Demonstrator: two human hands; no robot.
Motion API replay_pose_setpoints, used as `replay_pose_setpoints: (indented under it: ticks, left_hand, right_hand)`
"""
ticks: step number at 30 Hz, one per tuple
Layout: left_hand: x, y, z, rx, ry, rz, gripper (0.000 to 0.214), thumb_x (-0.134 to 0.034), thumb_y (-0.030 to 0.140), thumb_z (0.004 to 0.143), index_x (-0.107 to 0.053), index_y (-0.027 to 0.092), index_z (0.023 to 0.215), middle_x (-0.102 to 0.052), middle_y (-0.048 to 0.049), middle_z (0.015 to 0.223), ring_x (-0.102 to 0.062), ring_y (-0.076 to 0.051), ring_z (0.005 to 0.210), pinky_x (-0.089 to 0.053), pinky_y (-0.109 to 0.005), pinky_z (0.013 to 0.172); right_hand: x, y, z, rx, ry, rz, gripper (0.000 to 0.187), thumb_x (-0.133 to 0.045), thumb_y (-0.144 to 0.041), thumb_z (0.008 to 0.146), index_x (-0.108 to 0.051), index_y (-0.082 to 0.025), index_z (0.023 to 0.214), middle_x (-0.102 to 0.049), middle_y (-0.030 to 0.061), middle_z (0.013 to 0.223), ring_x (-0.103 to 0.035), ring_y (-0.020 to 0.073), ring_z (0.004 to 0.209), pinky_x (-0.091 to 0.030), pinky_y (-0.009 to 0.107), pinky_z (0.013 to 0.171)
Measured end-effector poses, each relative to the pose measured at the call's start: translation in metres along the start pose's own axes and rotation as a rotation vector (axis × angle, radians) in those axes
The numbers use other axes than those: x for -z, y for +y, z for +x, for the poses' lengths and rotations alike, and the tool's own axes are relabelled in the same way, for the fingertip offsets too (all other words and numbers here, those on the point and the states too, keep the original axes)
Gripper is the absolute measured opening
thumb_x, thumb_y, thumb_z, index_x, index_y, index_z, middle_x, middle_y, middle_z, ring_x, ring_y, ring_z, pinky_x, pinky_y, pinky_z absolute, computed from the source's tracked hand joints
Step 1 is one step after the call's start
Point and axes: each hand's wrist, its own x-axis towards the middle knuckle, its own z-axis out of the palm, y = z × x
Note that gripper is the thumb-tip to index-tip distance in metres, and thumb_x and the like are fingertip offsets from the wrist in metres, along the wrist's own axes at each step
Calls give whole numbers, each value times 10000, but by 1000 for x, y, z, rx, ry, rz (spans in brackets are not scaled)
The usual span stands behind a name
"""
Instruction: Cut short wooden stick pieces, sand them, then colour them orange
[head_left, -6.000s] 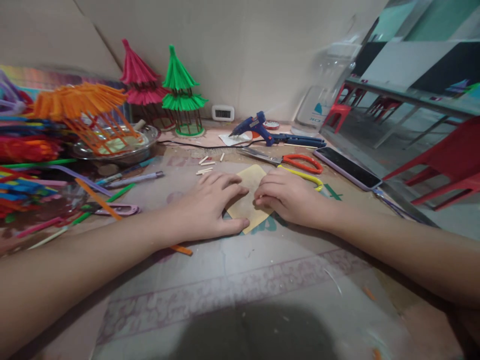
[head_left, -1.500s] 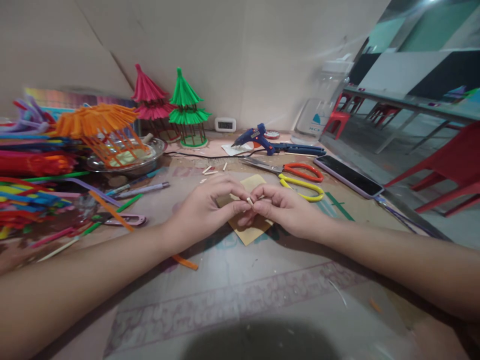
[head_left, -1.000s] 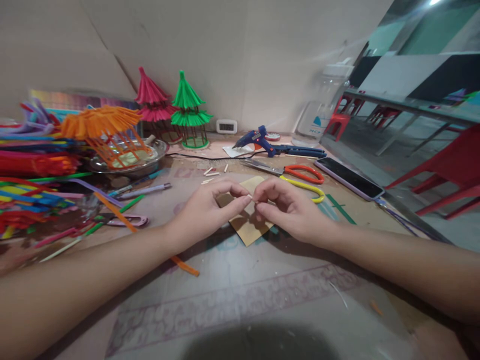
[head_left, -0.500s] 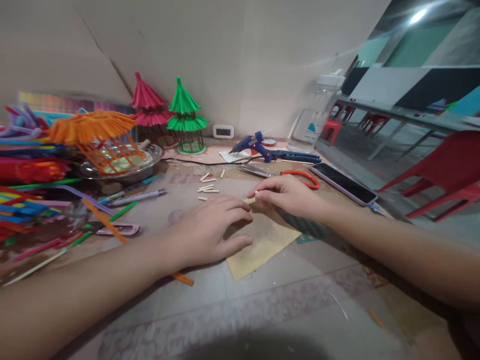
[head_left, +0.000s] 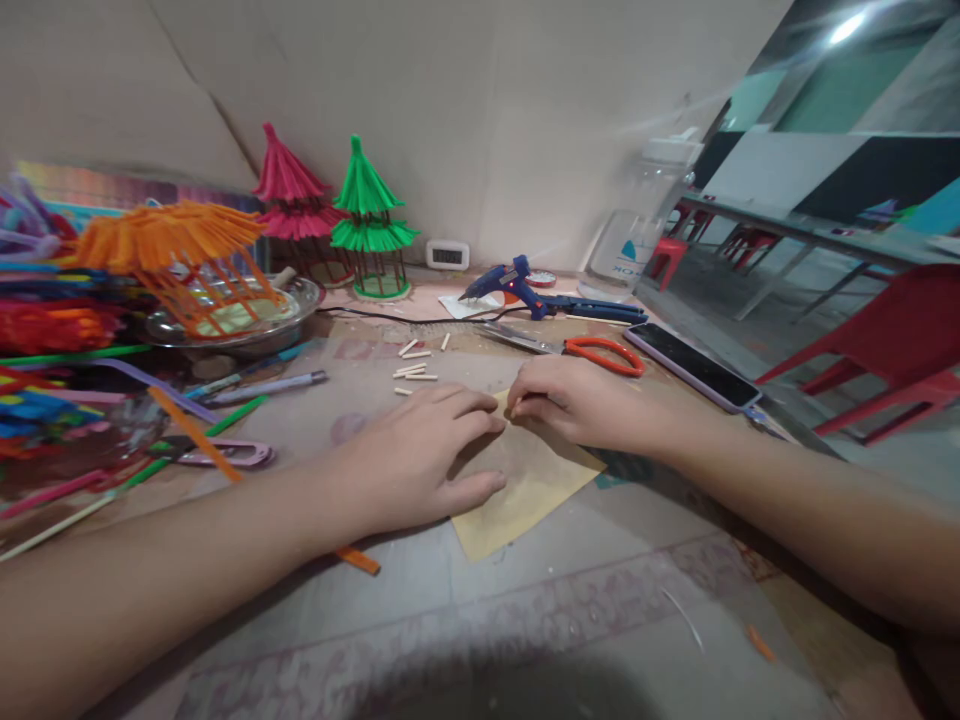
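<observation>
A yellow sheet (head_left: 525,490) that looks like sandpaper lies flat on the table. My left hand (head_left: 442,450) rests palm down over its left part, fingers stretched and thumb apart. At the sheet's far edge my right hand (head_left: 559,400) is closed in a pinch, fingertips down against the surface. A small pale wooden stick showed between those fingertips a moment earlier; now the fingers hide it. Just beyond my left hand lie several short cut wooden sticks (head_left: 414,370).
Behind stand a blue glue gun (head_left: 502,280), orange-handled scissors (head_left: 600,352), a phone (head_left: 690,365) and a water bottle (head_left: 630,220). Left are an orange pipe-cleaner hut (head_left: 176,250) on a metal bowl, a green tower (head_left: 367,225), a pink tower (head_left: 289,190) and scattered pipe cleaners.
My right hand has dropped nearer the sheet and turned, so the stick's pale end is out of sight. My left hand stays in place on the sheet. The view has shifted slightly.
</observation>
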Motion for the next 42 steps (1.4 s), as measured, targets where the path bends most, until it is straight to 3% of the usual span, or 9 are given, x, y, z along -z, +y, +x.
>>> replay_pose_setpoints:
  ticks: [5, 7, 12, 19, 26, 42]
  left_hand:
    - [0, 0, 0, 0, -8, 25, 423, -599, 474, 920, -670, 177, 1213, -660, -129, 1241, -598, -317, 1154, -476, -471, 990]
    - [1, 1, 1, 9, -22, 41, 429, -593, 475, 923, -669, 169, 1215, -658, -133, 1247, -597, -319, 1154, -472, -481, 995]
    - [1, 1, 2, -10, -25, 48, 421, -595, 471, 923, -665, 162, 1200, -658, -128, 1252, -600, -310, 1159, -459, -476, 1009]
    - [0, 1, 1, -2, -14, 49, 412, -590, 481, 927, -674, 171, 1185, -658, -127, 1272, -600, -315, 1180, -453, -471, 1010]
    - [-1, 1, 0, 3, -9, 58, 410, -585, 476, 929, -671, 175, 1193, -655, -118, 1274, -595, -310, 1190, -437, -466, 1036]
    - [-1, 2, -1, 37, -15, 21, 402, -622, 452, 906, -689, 194, 1208, -625, -118, 1250, -579, -312, 1180, -439, -469, 1037]
  right_hand:
    - [-12, 4, 9, 123, 68, -203, 203, -497, -186, 965, -674, -151, 873, -681, 93, 847, -586, 221, 835, -437, 335, 771]
    - [-12, 4, 7, 110, 78, -268, 198, -513, -187, 946, -660, -151, 819, -659, 92, 801, -566, 219, 786, -420, 332, 726]
    - [-10, 3, 2, 44, 77, -90, 189, -490, -149, 934, -667, -165, 870, -696, 79, 847, -602, 206, 828, -444, 312, 755]
    - [-13, 6, 3, -19, 94, -94, 179, -512, -161, 931, -681, -169, 874, -711, 83, 866, -621, 216, 838, -457, 328, 762]
    - [-15, 7, 3, 4, 177, -47, 159, -541, -123, 905, -684, -165, 849, -727, 75, 860, -637, 211, 838, -468, 320, 771]
    - [-18, 3, 3, 31, 195, -34, 145, -561, -107, 905, -684, -162, 850, -713, 71, 822, -633, 205, 803, -470, 315, 744]
